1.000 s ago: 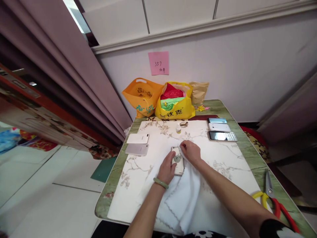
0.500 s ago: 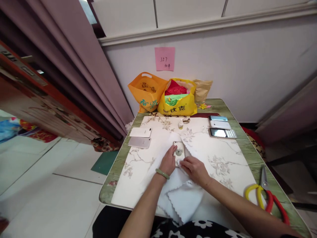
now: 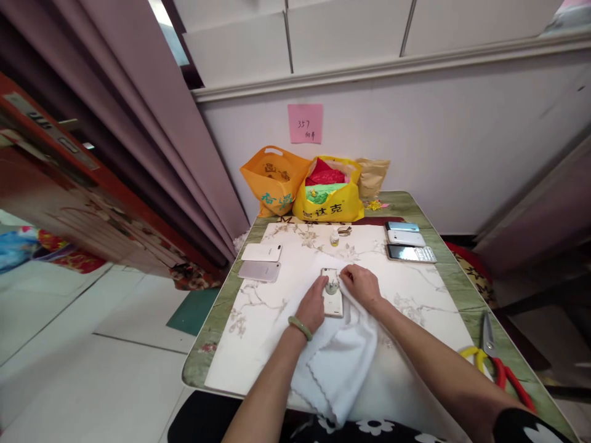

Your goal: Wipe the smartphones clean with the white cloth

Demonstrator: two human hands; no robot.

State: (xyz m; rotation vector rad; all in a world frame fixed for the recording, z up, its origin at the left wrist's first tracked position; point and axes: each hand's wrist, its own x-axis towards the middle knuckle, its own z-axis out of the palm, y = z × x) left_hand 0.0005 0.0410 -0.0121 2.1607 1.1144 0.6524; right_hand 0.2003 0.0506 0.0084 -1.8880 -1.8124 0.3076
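A pale smartphone (image 3: 332, 296) with a round ring holder on its back lies on a white cloth (image 3: 339, 363) in the middle of the table. My left hand (image 3: 313, 306), a green bangle on its wrist, presses on the phone's left edge with closed fingers. My right hand (image 3: 362, 285) pinches a fold of the white cloth against the phone's upper right side. The cloth spreads toward me and hangs over the near table edge.
Two phones (image 3: 261, 261) lie at the left of the floral mat (image 3: 415, 307), three more (image 3: 406, 240) at the far right. A small bottle (image 3: 333, 236) stands behind. Orange and yellow bags (image 3: 327, 200) sit against the wall. Red-and-yellow scissors (image 3: 496, 357) lie near the right edge.
My right hand moved from the phone's lower end up to its upper right side, dragging the cloth with it. My left hand stayed on the phone.
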